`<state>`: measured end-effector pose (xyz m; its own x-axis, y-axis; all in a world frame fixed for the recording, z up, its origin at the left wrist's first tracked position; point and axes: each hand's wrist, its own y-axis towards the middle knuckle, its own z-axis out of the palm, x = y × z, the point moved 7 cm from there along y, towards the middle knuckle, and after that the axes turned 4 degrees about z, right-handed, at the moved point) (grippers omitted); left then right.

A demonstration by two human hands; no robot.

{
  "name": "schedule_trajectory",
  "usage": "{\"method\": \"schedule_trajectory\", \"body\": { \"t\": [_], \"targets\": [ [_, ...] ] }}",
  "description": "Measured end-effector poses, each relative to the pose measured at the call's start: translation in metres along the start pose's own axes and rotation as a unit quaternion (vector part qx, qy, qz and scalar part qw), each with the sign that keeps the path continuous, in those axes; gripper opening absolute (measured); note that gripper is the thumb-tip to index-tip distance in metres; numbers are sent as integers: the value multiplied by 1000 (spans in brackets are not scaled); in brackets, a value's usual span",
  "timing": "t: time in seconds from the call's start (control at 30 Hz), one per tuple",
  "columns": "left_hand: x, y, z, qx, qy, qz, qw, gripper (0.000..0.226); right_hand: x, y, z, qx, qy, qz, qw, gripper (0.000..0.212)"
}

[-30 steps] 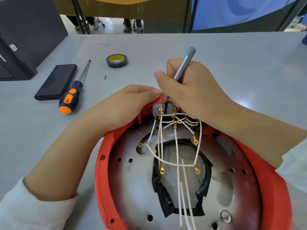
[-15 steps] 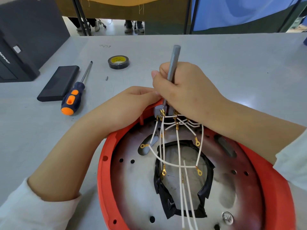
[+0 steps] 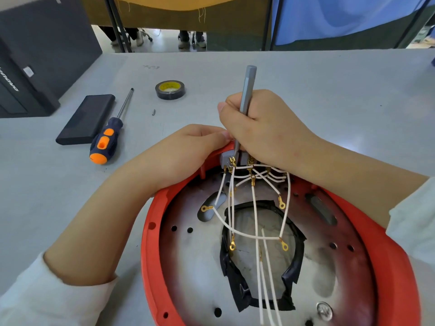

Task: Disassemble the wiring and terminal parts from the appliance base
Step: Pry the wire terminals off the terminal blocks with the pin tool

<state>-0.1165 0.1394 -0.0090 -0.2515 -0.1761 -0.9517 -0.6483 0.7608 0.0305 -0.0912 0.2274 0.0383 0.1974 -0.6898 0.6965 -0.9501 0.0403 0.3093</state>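
A round red appliance base lies upside down on the table, its metal plate facing up. White wires with gold ring lugs fan out from grey terminal blocks at the base's far rim. My right hand grips a slim grey screwdriver, held nearly upright with its tip down at the terminal blocks. My left hand grips the far rim of the base beside the blocks, its fingertips touching the right hand. Black tape lines the plate's central opening.
An orange-and-blue screwdriver and a black flat case lie on the grey table to the left. A roll of black tape and a small loose screw lie behind them. A dark box stands far left.
The grey screwdriver has swung from leaning right to nearly upright in my right hand, tip still at the terminals. My left hand keeps its hold on the rim.
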Motion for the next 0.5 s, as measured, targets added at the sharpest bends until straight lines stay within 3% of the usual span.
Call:
{"method": "schedule_trajectory", "body": {
  "t": [0.3,0.5],
  "targets": [
    [1,-1,1,-5,-20,-9,1000,34,1,-11,-6,-44,41,-32,998,45],
    [2,-1,-3,-16,38,-10,999,34,5,-11,-1,-28,27,-48,998,43]
  ]
}}
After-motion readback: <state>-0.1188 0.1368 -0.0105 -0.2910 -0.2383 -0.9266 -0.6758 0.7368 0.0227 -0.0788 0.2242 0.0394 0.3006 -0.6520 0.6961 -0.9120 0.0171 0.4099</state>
